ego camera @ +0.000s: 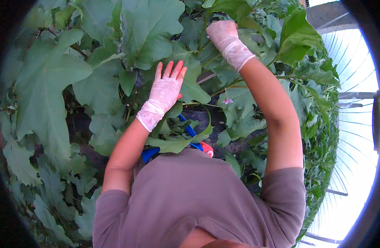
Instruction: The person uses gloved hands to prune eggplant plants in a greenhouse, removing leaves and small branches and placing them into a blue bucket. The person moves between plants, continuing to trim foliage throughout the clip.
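My left hand (167, 85), in a thin whitish glove, lies flat with its reddish fingers stretched out over a broad eggplant leaf (191, 73). Farther forward, my right hand (222, 31), gloved the same way, is curled among leaves and stems. Its fingertips are turned away, so whatever may be in them is hidden. A green stem (203, 34) rises just left of that hand. Below my right forearm hangs a small purple eggplant flower (227, 101). Between my arms, a drooping leaf (174, 144) partly covers a blue strip-like item (187, 126) and a red piece (206, 147) by my waist.
Dense eggplant foliage (50, 83) surrounds me on the left and ahead. Dark ground covering (196, 119) shows through gaps between leaves. More plants (320, 155) run along the right, beside a ribbed translucent greenhouse wall (354, 130) with a curved beam (331, 17) above.
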`<state>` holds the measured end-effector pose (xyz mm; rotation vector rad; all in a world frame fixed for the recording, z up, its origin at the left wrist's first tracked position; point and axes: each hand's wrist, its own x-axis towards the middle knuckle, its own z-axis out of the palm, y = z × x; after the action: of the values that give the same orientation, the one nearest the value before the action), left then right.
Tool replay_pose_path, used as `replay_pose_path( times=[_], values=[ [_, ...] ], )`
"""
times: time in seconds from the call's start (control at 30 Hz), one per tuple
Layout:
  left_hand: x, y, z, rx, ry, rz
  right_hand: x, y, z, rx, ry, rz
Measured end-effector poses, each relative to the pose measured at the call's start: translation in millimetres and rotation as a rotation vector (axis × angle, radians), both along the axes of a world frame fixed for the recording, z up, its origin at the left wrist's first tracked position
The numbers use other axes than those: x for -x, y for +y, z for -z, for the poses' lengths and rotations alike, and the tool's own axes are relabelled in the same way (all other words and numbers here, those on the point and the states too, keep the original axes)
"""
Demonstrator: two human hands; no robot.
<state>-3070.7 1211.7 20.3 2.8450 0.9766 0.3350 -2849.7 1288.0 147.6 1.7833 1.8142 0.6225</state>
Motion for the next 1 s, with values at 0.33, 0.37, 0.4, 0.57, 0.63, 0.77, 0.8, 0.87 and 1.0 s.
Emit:
replay_pose_path(
  times=[0.33,0.37,0.4,0.57,0.63,0.77,0.8,0.87,1.0],
  values=[
    [-0.1,1.9,49.7,-0.049,0.061,0.341,-3.6,0.5,-15.6,-0.039,0.095,0.000],
    [-0.1,4.4,54.2,-0.084,0.058,0.336,-4.2,-7.2,-20.3,-0.110,0.172,0.057],
    [-1.0,6.3,58.0,-0.059,0.114,0.337,-2.8,-17.0,-26.5,-0.316,0.236,-0.008],
    [-17.7,33.1,86.3,-0.139,0.303,0.390,33.9,-132.1,-32.9,-0.401,1.408,-0.425],
    [-38.4,60.0,111.2,-0.060,0.477,0.421,51.0,-191.6,-8.6,0.027,1.552,-0.338],
    [-70.6,97.7,176.4,0.503,0.392,-0.281,52.4,-288.0,94.0,0.720,2.180,0.426],
    [-69.9,101.9,189.1,0.557,0.336,-0.381,40.5,-303.7,125.2,0.772,2.176,0.557],
    [-69.2,113.5,199.5,0.354,0.615,-0.235,2.2,-333.8,178.4,0.611,1.766,0.690],
    [-73.8,116.7,164.6,0.090,1.003,-0.048,-57.7,-380.2,244.1,0.313,0.661,0.912]
  ],
)
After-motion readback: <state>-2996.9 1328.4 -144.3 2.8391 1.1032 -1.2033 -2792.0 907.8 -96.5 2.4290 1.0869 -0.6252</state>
